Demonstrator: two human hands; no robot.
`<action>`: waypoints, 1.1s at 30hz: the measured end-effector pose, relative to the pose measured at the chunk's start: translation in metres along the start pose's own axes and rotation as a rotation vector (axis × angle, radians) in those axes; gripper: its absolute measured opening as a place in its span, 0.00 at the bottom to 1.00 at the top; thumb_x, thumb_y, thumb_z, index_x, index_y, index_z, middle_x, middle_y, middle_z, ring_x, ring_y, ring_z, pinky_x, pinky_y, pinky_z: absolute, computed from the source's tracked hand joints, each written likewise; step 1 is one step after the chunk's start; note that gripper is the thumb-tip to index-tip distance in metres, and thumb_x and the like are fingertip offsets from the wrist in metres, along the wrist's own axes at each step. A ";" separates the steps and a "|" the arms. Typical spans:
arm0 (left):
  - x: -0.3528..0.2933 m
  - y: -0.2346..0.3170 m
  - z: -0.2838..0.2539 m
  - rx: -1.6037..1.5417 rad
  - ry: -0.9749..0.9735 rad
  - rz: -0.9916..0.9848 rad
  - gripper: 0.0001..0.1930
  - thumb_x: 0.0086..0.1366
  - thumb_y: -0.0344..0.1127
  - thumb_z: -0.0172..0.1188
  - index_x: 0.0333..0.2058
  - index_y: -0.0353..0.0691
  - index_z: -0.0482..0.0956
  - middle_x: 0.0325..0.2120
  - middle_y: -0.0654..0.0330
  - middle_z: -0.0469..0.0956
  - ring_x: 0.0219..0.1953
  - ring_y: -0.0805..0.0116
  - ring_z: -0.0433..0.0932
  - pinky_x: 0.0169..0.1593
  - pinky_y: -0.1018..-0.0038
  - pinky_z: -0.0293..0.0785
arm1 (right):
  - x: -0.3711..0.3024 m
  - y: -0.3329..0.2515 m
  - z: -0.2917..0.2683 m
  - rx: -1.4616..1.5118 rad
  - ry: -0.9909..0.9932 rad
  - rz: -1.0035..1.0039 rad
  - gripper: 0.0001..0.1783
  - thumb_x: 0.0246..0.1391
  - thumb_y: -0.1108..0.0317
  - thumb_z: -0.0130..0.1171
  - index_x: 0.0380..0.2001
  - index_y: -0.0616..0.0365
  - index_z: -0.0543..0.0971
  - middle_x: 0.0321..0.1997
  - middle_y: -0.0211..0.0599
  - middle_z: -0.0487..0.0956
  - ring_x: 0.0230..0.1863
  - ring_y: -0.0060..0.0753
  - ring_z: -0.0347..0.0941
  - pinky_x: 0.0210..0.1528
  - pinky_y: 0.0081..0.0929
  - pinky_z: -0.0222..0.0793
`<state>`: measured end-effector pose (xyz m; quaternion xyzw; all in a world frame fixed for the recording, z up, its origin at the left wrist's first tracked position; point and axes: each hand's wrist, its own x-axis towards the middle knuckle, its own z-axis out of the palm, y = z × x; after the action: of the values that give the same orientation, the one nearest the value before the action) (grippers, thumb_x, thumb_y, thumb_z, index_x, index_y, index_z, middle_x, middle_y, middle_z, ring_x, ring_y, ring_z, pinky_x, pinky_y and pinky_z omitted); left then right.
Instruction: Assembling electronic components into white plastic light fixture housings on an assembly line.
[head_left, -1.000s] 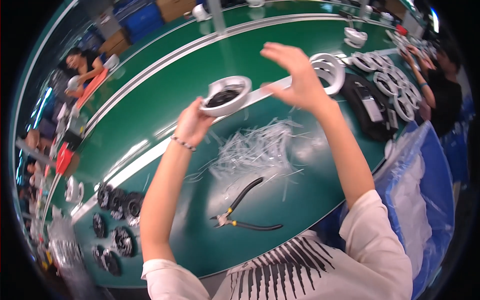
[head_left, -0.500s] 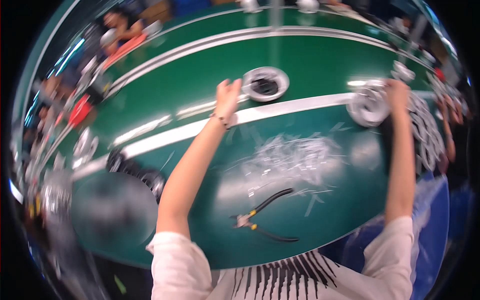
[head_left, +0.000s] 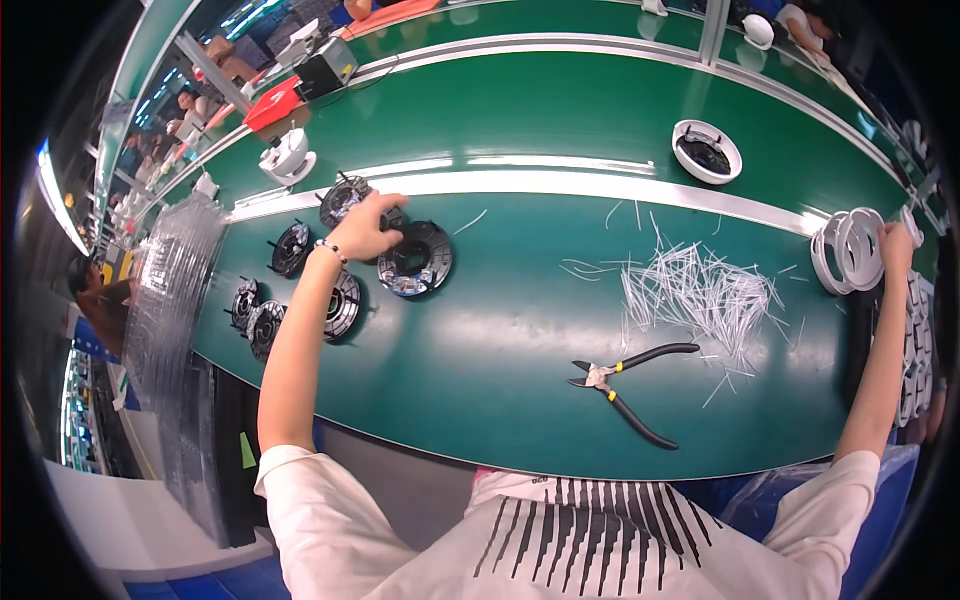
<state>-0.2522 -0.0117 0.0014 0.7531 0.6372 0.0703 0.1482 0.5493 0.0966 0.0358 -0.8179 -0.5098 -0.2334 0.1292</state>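
Observation:
My left hand (head_left: 366,230) is over the black round parts at the left of the table, thumb and fingers apart. Nearest to it is a black ring-shaped part (head_left: 432,262), its rim beside the thumb. Another black round part (head_left: 340,203) lies partly behind the hand. At the far right, my right hand (head_left: 897,246) has its fingers closed on the rim of a white ring (head_left: 853,246). A second white ring (head_left: 822,262) stands beside that one. Black-handled cutting pliers (head_left: 600,377) lie spread on the table, touched by neither hand.
White strips (head_left: 700,300) lie heaped right of centre. Beyond the pale rail (head_left: 560,184) sits a white bowl-shaped housing (head_left: 722,172) with a black part inside. A white fixture (head_left: 287,157), red tray (head_left: 273,104) and black box (head_left: 326,68) stand back left. Clear plastic wrap (head_left: 178,280) hangs at the left edge.
The view has swung left. My left hand has moved from beside the white housing to the black parts. My right hand remains at the white rings.

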 end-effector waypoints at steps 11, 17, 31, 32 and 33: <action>0.005 0.069 -0.012 -0.228 0.053 -0.056 0.16 0.42 0.30 0.64 0.30 0.37 0.69 0.28 0.53 0.76 0.39 0.59 0.74 0.43 0.69 0.67 | -0.029 -0.079 -0.146 0.589 0.337 -0.241 0.17 0.48 0.58 0.53 0.40 0.54 0.75 0.30 0.32 0.78 0.28 0.21 0.73 0.33 0.17 0.66; 0.002 0.110 0.035 -1.139 0.323 0.065 0.13 0.53 0.22 0.52 0.40 0.31 0.67 0.35 0.57 0.74 0.37 0.73 0.73 0.41 0.79 0.69 | -0.223 -0.247 -0.185 0.957 -0.325 -0.686 0.05 0.38 0.75 0.54 0.23 0.62 0.76 0.13 0.33 0.71 0.17 0.17 0.66 0.20 0.18 0.61; -0.015 0.155 0.084 -1.728 0.130 -0.054 0.15 0.64 0.32 0.37 0.48 0.35 0.60 0.43 0.56 0.68 0.42 0.67 0.72 0.44 0.69 0.72 | -0.318 -0.277 -0.175 0.615 -0.603 -0.994 0.61 0.19 0.46 0.69 0.57 0.59 0.51 0.61 0.53 0.47 0.62 0.55 0.42 0.59 0.46 0.41; -0.015 0.158 0.084 -1.744 0.139 -0.046 0.15 0.64 0.31 0.36 0.48 0.35 0.60 0.44 0.56 0.68 0.43 0.67 0.71 0.45 0.69 0.71 | -0.321 -0.279 -0.175 0.574 -0.675 -1.016 0.61 0.18 0.47 0.69 0.57 0.60 0.51 0.60 0.53 0.48 0.61 0.55 0.43 0.59 0.46 0.42; -0.016 0.160 0.084 -1.744 0.134 -0.045 0.15 0.64 0.31 0.36 0.48 0.35 0.60 0.44 0.56 0.68 0.43 0.67 0.71 0.45 0.69 0.71 | -0.325 -0.282 -0.173 0.536 -0.746 -1.039 0.61 0.18 0.48 0.70 0.56 0.60 0.51 0.60 0.53 0.49 0.61 0.55 0.43 0.59 0.45 0.43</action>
<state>-0.0805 -0.0618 -0.0267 0.3528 0.3781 0.5738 0.6350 0.1333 -0.1066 0.0096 -0.4333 -0.8857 0.1659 0.0143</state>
